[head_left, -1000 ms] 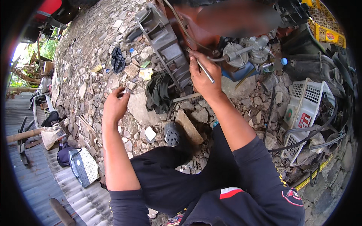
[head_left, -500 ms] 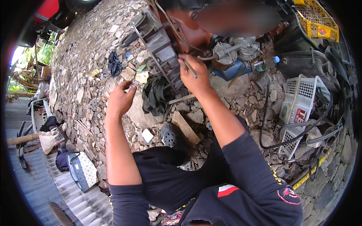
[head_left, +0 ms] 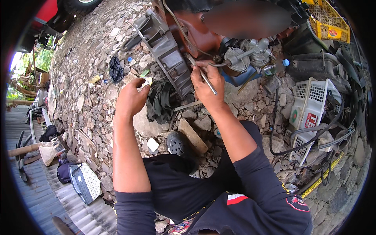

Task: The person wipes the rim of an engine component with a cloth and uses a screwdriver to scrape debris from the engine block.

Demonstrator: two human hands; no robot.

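Note:
My right hand is closed around a slim silver metal rod. The rod's upper end reaches the seam between a grey cast-metal housing and a rust-red engine block; whether that end is a wrench head cannot be made out. My left hand hangs over the rubble with thumb and fingers apart, holding nothing, left of a dark crumpled cloth. Just right of my right hand, a silver round-bodied engine part with a pipe is mounted on the engine.
Loose stones cover the ground. A white plastic crate with black hoses stands at right, below a black container and a yellow crate. A wooden board lies beside my shoe. Corrugated sheets lie left.
My right hand has shifted slightly right and down and turned, so more of the rod shows. My left hand has moved a little right and down, still empty.

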